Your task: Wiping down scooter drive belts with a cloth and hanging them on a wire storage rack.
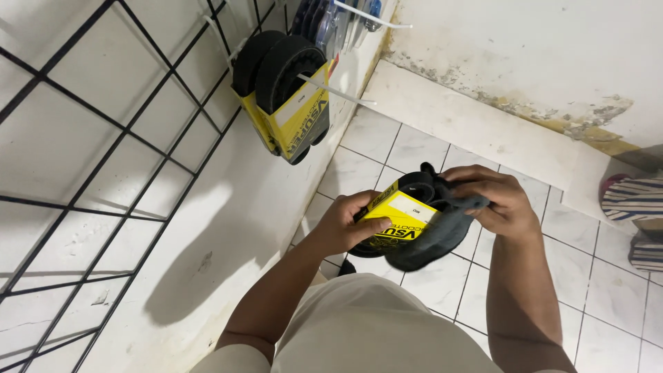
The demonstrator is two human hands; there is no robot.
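Left grip wrapped shut around black belt in yellow sleeve, thumb on the label. Right grip pinched closed on dark grey cloth pressed against belt's far side. Up-left of both: matching hanging belts on wire grid.

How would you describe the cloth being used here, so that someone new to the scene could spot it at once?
Start at the black wire grid on the white wall, then drop to the two hands above the tiled floor. The left hand grips a black belt in a yellow sleeve; the right hand presses the dark grey cloth onto it. It alone is soft and crumpled.
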